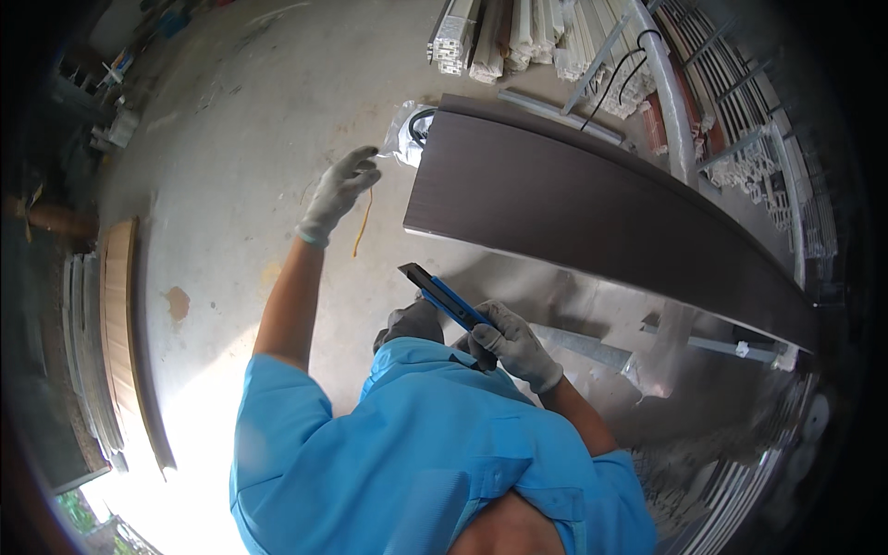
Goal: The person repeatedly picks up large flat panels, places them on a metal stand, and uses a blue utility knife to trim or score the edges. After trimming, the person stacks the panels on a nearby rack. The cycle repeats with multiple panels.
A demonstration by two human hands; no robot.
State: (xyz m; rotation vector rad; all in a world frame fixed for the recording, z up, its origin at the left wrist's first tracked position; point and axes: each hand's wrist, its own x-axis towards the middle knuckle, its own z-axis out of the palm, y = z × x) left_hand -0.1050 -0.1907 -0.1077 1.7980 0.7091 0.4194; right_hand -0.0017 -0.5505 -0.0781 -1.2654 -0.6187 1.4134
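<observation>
My right hand [523, 347], in a pale grey work glove, is wrapped round a blue and black utility knife [446, 298]. The knife points up and left in front of my body, its dark blade end uppermost. My left hand [344, 190], gloved too, is stretched out with its fingers partly curled and apart. Just below those fingertips is a thin yellow strand [364, 222]; whether it touches them I cannot tell. Beside the fingertips, clear plastic wrapping [400, 139] sticks out past the end of a long dark brown panel [555, 190], raised above the floor.
Bundles of white profiles [518, 37] lie at the far right, near a metal rack [740, 143]. A plastic-wrapped post [668, 102] stands behind the panel. Metal bars [592, 347] run beneath it. At the left, wooden boards [125, 333] lean upright. The floor [240, 139] is stained concrete.
</observation>
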